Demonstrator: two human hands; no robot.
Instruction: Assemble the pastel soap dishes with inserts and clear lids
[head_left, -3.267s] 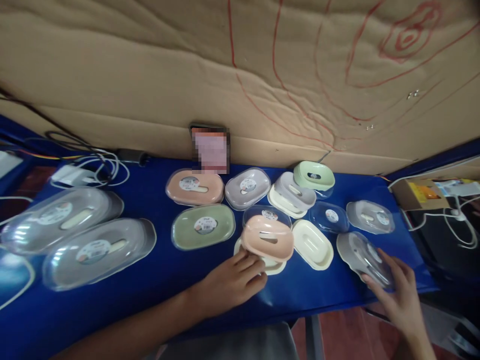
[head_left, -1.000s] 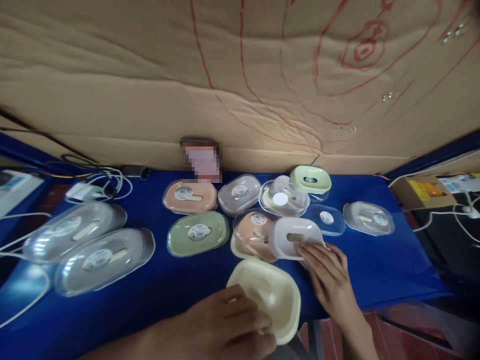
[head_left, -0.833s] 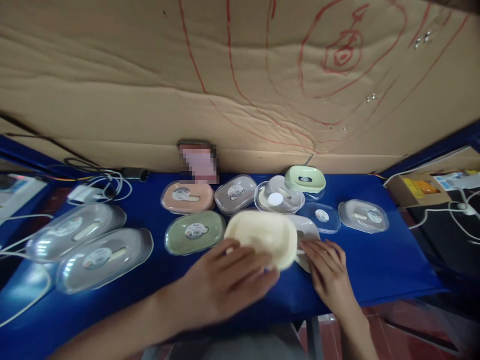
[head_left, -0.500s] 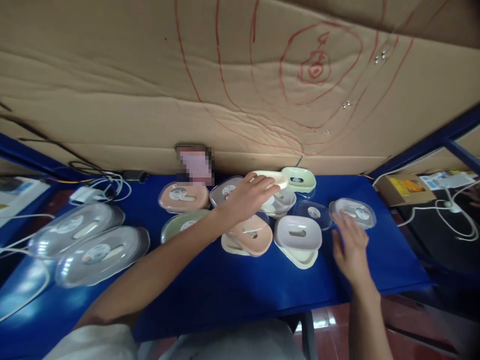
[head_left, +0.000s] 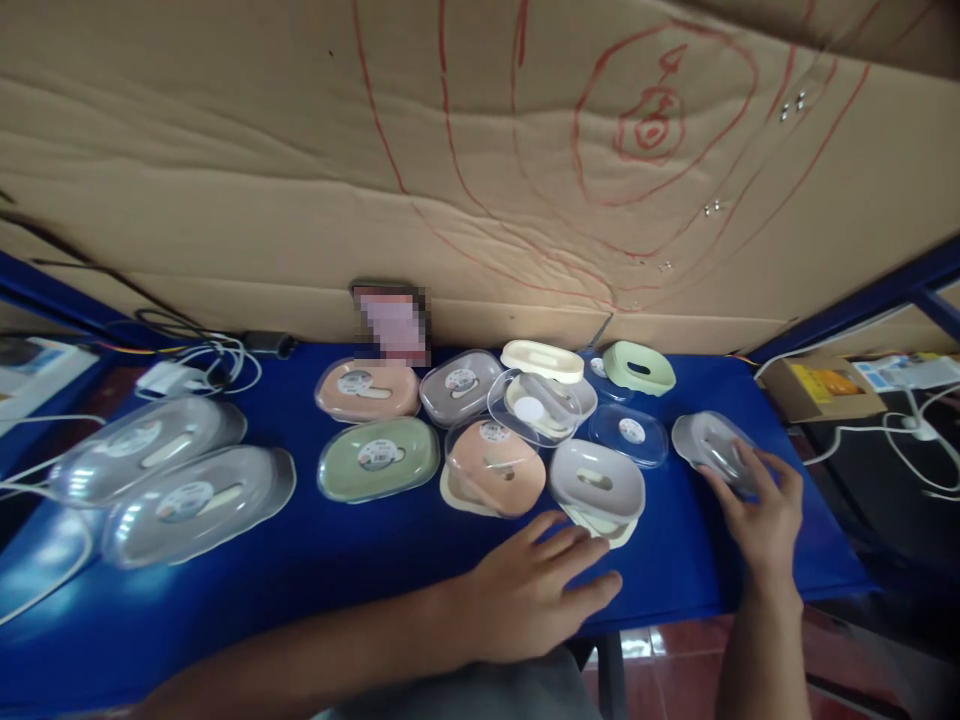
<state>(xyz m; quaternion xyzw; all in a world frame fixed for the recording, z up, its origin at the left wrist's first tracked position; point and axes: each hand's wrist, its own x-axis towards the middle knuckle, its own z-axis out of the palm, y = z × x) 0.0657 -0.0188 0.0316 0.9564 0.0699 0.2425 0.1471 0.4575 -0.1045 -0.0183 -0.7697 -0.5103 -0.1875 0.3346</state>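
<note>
Far left of the blue counter [head_left: 360, 560]: two large clear-lidded cases [head_left: 169, 475], closed. Centre left: peach case [head_left: 366, 389], green case [head_left: 379, 458] and grey case [head_left: 459, 385], each lidded and labelled. Centre: peach tray [head_left: 495, 467] and grey tray [head_left: 597, 480], seated on cream bases, uncovered; a clear lid [head_left: 628, 434] is left loose beside them. Left hand [head_left: 536, 590]: grip wide and empty, fingers spread just before the grey tray. Right hand [head_left: 761, 500]: grip laid over a clear grey case [head_left: 712, 445]. Assembly is judged partly done.

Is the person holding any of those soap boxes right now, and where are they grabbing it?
The right hand has its fingers on the near edge of the grey clear-lidded soap box. The left hand lies open, holding nothing.
</note>
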